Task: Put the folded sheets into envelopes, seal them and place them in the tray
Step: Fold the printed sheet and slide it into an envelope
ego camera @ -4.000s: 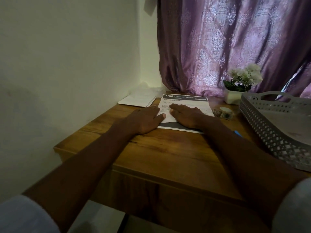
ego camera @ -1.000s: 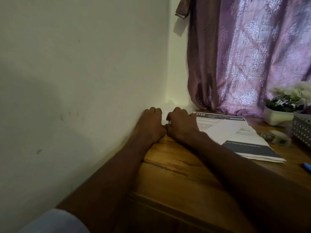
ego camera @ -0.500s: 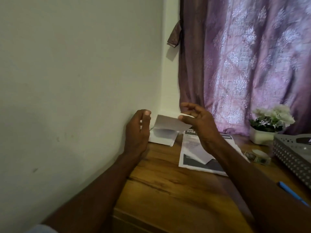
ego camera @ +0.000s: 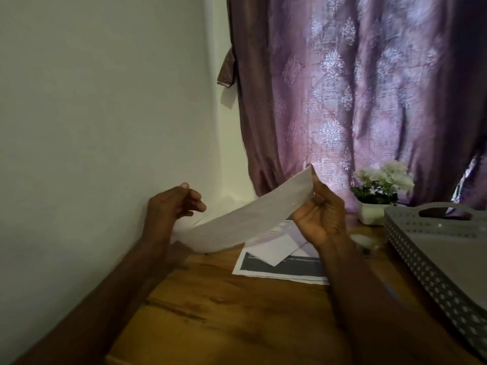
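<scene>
A long white envelope [ego camera: 247, 219] hangs slanted in the air over the wooden desk [ego camera: 224, 312]. My right hand [ego camera: 320, 214] pinches its raised right end between thumb and fingers. My left hand [ego camera: 171, 206] hovers at its lower left end with fingers loosely curled, and no grip shows there. A folded white sheet [ego camera: 274, 248] lies on a printed sheet with a dark band [ego camera: 279, 270] on the desk below the envelope. The grey perforated tray [ego camera: 421, 262] stands at the right edge.
The white wall runs close along the left and a purple curtain hangs behind the desk. A small pot of white flowers [ego camera: 376, 201] and a tape roll [ego camera: 366, 241] sit between the papers and the tray. A blue pen [ego camera: 392, 293] lies near my right forearm.
Both hands left the printed sheet and reached into the corner by the wall. My right hand picked up an envelope there and has now raised it over the desk.
</scene>
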